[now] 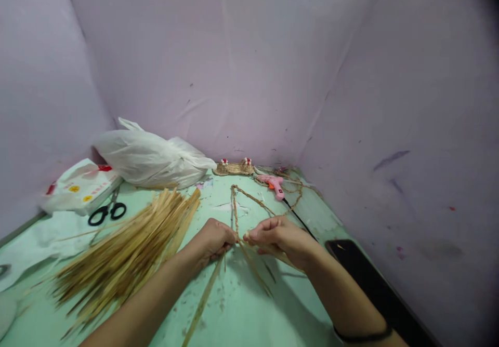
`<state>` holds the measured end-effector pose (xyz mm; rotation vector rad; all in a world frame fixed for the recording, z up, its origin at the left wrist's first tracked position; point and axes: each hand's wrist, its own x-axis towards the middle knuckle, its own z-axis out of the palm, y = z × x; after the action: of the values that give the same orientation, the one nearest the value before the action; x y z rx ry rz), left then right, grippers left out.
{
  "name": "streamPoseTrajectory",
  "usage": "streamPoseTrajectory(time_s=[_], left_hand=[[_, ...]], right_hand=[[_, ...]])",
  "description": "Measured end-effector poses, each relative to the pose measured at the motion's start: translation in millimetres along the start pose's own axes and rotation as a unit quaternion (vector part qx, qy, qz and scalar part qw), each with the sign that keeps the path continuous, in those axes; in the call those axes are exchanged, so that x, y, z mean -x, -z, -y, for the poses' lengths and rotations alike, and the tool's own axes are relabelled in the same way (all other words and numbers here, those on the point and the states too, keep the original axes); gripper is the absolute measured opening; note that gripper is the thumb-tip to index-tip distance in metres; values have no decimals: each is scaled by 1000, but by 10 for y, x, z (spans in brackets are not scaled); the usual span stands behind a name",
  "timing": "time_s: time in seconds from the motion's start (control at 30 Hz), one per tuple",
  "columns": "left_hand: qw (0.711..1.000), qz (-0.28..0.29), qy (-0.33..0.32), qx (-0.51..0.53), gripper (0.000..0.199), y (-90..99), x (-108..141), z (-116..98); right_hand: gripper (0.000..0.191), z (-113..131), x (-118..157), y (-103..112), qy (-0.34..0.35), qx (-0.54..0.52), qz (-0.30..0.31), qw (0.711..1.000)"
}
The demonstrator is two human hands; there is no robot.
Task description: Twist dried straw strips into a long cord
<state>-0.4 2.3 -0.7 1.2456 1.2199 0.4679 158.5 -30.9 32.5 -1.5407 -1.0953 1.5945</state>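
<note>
Near the middle of the table, my left hand (pixel 216 240) pinches the working end of a thin braided straw cord (pixel 235 207). From there the cord runs away from me, bends sharply and trails right toward the back corner. Close beside it, my right hand (pixel 278 238) is closed on a pale straw strand (pixel 286 257) that passes under the palm. Loose strands hang from the braid's end toward me, one long strip (pixel 202 303) reaching the front edge of the view. The fingertips partly hide where the strands cross.
To the left lies a fanned bundle of dry straw (pixel 128 256), with black-handled scissors (pixel 107 213), a white box (pixel 83 183) and a white plastic bag (pixel 156 160) behind. A pink glue gun (pixel 275 185) and woven straw piece (pixel 234 169) sit at the back. A dark flat object (pixel 374 284) lies right.
</note>
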Motion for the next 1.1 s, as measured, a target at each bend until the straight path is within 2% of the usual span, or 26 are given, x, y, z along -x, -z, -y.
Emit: streamPoseTrajectory(time_s=[0.17,0.43,0.53,0.67,0.77,0.87,0.97,1.1], left_hand=[[1000,-3,0,11,12,1,-24,22],[1000,3,-7,18,12,4,-59,55],[1000,2,-1,19,15,-1,-43,37],[1000,2,-4,21,14,-6,-23,5],[1000,1,-5,23,12,0,-29,10],[1000,7,-9,20,12,3,-44,36],[1000,9,-15,16,14,-10,-48,48],[1000,-6,-10,0,14,-52,-36,25]], right_hand=[[13,-93,-63,-103,-18,12,-45,999],[14,-251,-207,-212,-18,-41,-98,994],[17,-305,-258,-189,27,1,-104,994],[9,-380,-307,-133,70,114,-92,987],[19,-368,-260,-117,109,258,-90,956],[24,-306,-170,-138,165,389,-87,902],[23,-249,-111,-173,181,465,-116,859],[19,-216,-129,-199,148,486,-165,845]])
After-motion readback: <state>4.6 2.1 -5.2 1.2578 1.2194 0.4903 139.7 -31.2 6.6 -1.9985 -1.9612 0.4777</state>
